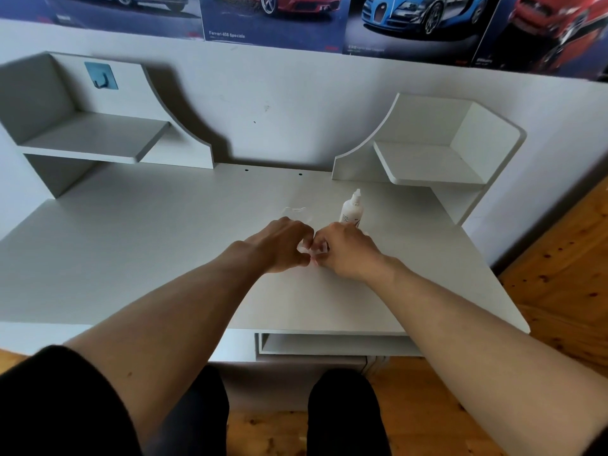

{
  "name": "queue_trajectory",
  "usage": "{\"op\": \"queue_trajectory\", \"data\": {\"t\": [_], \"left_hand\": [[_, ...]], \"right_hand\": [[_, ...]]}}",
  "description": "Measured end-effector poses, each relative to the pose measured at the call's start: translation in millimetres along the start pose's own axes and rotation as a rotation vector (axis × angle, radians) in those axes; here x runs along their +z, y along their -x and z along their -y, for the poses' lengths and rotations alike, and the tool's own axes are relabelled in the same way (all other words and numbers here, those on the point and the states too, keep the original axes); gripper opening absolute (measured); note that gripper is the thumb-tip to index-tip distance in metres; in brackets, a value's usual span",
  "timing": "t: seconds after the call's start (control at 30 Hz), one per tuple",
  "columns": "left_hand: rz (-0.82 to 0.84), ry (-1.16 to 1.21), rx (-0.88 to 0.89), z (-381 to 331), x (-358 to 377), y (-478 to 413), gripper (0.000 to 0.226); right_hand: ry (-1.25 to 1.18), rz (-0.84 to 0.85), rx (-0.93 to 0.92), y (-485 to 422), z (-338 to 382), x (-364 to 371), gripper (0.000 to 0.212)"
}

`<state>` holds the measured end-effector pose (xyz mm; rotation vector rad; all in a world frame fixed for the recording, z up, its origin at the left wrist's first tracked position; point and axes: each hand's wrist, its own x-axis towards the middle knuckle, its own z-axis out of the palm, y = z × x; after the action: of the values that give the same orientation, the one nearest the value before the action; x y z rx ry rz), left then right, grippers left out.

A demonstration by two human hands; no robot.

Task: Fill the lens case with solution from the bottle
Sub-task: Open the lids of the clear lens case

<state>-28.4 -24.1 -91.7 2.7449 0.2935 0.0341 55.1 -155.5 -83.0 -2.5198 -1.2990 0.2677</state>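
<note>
A small white solution bottle (351, 209) with a pointed nozzle stands upright on the grey desk (131, 251), just beyond my right hand. My left hand (283, 245) and my right hand (342, 251) meet at the desk's middle, fingers curled around a small clear lens case (317, 250), mostly hidden between them. A faint clear plastic piece (294, 210) lies on the desk behind my left hand; what it is I cannot tell.
Two raised corner shelves, the left shelf (95, 139) and the right shelf (427, 162), flank the desk's back. A blue hook (101, 75) hangs on the left panel. An open drawer slot (329, 343) sits under the front edge. Wooden floor lies to the right.
</note>
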Motion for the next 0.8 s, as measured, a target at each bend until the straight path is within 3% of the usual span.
{"op": "queue_trajectory", "data": {"t": [0.47, 0.8], "left_hand": [[0.076, 0.033, 0.01, 7.7, 5.6, -8.0, 0.019], [0.038, 0.056, 0.085, 13.8, 12.7, -4.1, 0.012]], "right_hand": [[-0.049, 0.029, 0.031, -5.4, -2.1, 0.8, 0.007], [-0.058, 0.02, 0.031, -11.5, -3.5, 3.4, 0.01]]}}
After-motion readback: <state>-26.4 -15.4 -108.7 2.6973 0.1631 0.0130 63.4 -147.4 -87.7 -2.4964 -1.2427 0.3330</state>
